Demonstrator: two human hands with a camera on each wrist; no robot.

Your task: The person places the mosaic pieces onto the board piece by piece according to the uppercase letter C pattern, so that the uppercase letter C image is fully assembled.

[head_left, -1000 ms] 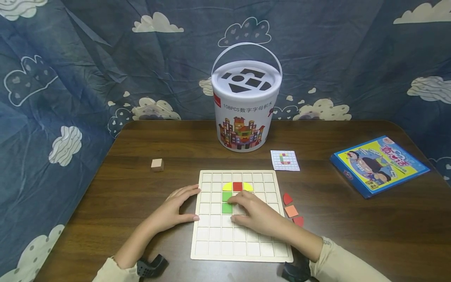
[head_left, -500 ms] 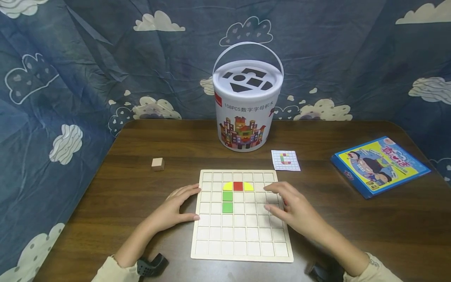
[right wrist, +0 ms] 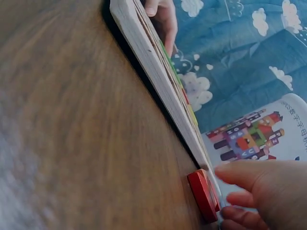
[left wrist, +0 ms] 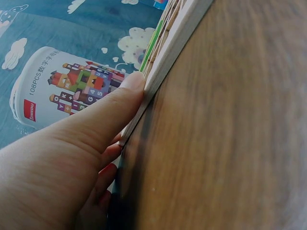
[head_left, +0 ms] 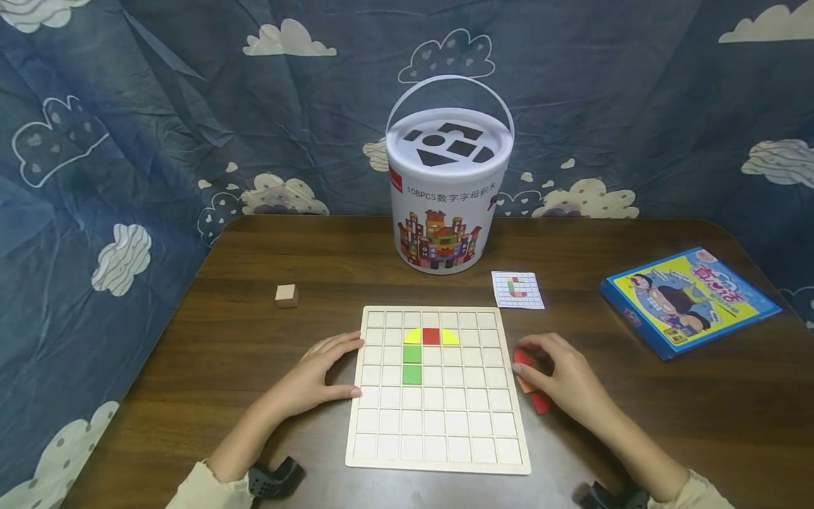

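A pale wooden grid board (head_left: 439, 423) lies on the table. In it sit two green squares (head_left: 412, 375), a red square (head_left: 431, 336) and a yellow quarter-round piece (head_left: 450, 337) on either side of that red one. My left hand (head_left: 321, 371) rests its thumb and fingertips against the board's left edge. Beyond the right edge, my right hand (head_left: 566, 375) hovers with thumb and forefinger apart about a red piece (head_left: 523, 357). An orange square, partly hidden, and another red piece (head_left: 540, 403) lie just below. In the right wrist view, a red piece (right wrist: 204, 196) lies beside the board.
Behind the board stands a white lidded bucket (head_left: 445, 191). A small pattern card (head_left: 518, 290) lies near the board's top right corner. A plain wooden cube (head_left: 287, 296) is at left, a blue and yellow box (head_left: 689, 300) at right.
My right hand has moved right, from above the green squares off the board to the loose red and orange pieces. My left hand has kept its place at the board's edge.
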